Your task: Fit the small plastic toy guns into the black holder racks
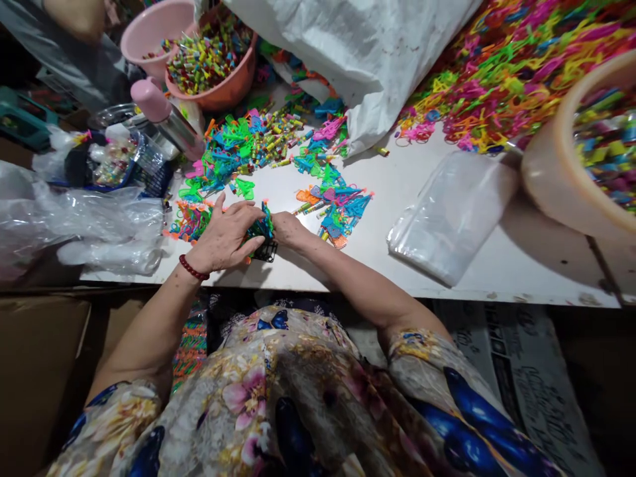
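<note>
While forearms angle inward, 2 hands, left hand (pixel 224 233) and right hand (pixel 288 230), clamp together on toy bundle (pixel 260 232).

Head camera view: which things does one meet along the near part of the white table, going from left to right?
Crumpled clear plastic bags → left hand → small bundle of green and dark plastic pieces held between both hands → right hand → flat stack of clear plastic bags → beige round plastic tub.

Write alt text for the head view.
Both hands, left hand and right hand, grip a small bundle of plastic toys on a white table. Piles of bright toy pieces, pink bowls and clear bags surround them.
</note>
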The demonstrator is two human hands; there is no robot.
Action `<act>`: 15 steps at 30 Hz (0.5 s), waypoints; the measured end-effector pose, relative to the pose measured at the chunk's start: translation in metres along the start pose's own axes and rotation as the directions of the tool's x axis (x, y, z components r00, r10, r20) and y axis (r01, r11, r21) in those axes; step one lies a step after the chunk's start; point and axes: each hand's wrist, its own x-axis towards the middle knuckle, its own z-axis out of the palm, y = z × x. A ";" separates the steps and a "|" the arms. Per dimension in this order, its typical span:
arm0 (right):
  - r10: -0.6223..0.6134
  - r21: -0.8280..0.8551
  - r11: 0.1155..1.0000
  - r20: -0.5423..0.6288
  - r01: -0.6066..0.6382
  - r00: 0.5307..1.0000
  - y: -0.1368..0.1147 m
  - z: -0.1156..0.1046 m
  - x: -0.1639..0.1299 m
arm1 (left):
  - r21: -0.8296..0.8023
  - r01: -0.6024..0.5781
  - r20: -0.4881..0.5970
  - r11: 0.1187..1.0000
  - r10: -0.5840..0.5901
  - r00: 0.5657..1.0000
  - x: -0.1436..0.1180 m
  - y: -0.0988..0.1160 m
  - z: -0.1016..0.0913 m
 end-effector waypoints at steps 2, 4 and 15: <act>-0.018 -0.079 0.997 0.054 0.022 0.998 -0.001 -0.001 0.001 | 0.000 0.007 -0.006 1.000 -0.007 1.000 0.000 0.000 0.001; -0.030 -0.140 0.989 0.088 0.042 0.996 -0.004 -0.004 0.002 | -0.005 0.014 -0.015 1.000 -0.014 1.000 0.000 0.000 0.001; -0.048 -0.157 0.986 0.093 0.062 0.994 -0.009 -0.008 0.002 | -0.003 -0.004 -0.043 1.000 0.003 0.999 0.000 -0.001 0.004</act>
